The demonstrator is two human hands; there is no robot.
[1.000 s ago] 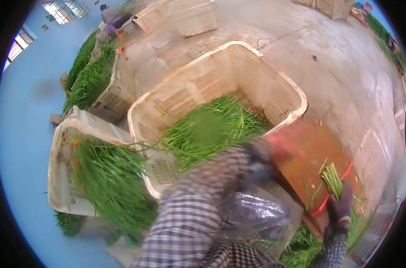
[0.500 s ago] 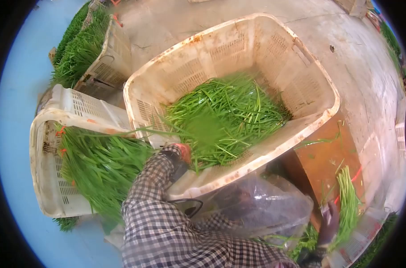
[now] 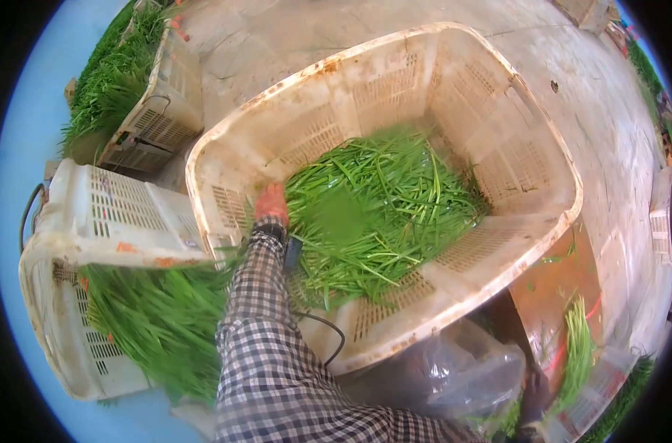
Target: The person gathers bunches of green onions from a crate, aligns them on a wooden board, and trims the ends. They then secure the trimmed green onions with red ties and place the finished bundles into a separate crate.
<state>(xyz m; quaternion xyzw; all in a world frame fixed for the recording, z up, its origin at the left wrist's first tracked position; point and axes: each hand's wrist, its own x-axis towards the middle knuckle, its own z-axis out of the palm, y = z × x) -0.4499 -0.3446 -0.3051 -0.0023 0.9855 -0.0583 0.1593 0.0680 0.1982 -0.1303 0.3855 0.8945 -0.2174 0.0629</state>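
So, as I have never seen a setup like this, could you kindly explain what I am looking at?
There is no machine: these are a person's own hands, seen from a head-worn camera looking forward and down. The left hand reaches into a large basket, at the edge of loose green stalks; its grip is unclear. The right hand is low at the right, beside a green bunch; whether it holds that is hard to tell. A red strip lies by the brown board. At the left, a second basket holds more greens.
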